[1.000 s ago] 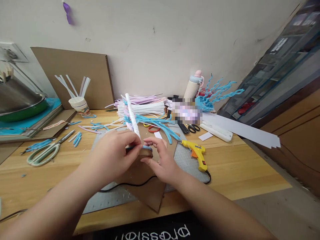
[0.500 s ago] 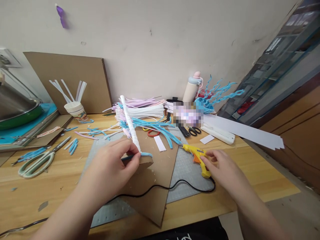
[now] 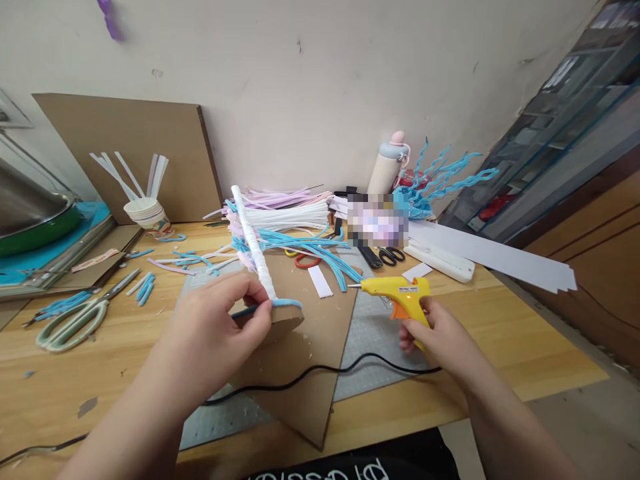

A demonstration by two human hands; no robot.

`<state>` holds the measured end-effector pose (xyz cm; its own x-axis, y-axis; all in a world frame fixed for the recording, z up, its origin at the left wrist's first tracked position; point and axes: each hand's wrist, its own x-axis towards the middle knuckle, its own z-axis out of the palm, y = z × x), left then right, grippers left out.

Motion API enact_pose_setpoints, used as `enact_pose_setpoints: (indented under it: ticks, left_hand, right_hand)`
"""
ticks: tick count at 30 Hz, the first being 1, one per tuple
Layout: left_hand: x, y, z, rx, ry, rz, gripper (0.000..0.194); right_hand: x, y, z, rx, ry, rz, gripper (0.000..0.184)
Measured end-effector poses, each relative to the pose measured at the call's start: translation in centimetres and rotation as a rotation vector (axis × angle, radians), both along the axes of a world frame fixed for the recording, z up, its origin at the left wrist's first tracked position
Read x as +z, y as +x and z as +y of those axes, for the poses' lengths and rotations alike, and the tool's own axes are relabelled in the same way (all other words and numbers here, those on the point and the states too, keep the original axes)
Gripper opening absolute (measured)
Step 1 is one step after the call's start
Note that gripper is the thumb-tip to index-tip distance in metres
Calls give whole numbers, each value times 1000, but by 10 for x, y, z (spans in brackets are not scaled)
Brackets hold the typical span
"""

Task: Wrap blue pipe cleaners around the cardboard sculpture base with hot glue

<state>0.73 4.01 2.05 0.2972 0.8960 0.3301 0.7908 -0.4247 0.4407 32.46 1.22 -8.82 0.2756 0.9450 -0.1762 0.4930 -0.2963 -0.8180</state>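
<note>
My left hand [image 3: 225, 320] is closed, thumb and finger pinching a blue pipe cleaner [image 3: 289, 303] along the edge of a small cardboard piece [image 3: 289, 322]. A white wrapped stick [image 3: 253, 243] rises from that piece, slightly tilted. To the right, my right hand [image 3: 435, 333] is wrapped round the handle of a yellow hot glue gun [image 3: 395, 289]. Its metal nozzle points left, and its orange trigger [image 3: 399, 310] shows in front of the fingers. Below the cardboard piece lies a larger cardboard sheet [image 3: 300, 400] on a grey cutting mat [image 3: 367, 333].
A black cord [image 3: 310, 371] crosses the sheet. Green-handled scissors [image 3: 80, 325] lie at left, near paper cups [image 3: 147, 217] holding white strips. Behind are white pipe cleaners [image 3: 295, 216] and blue pipe cleaners [image 3: 310, 247], a bottle [image 3: 386, 167] and black-handled scissors [image 3: 391, 257].
My right hand has closed round the glue gun's handle and raised it off the table, turning it more level. My left hand keeps its pinch on the pipe cleaner. The view has shifted slightly.
</note>
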Motion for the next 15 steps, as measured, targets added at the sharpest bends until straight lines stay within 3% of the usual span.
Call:
enact_pose_setpoints:
  ticks: [3,6,12,15]
  left_hand:
    - [0,-1,0,26,14,17,19]
    - [1,-2,0,20,38,25,19]
    - [1,-4,-1,31,36,26,17]
    - [0,-4,-1,39,29,21,14]
  right_hand:
    - [19,-20,-13,107,-55,600,29]
    - [35,-39,-21,169,-78,903,31]
    - [42,-62,-23,404,-16,1023,24]
    - [42,-72,-25,427,-14,981,31]
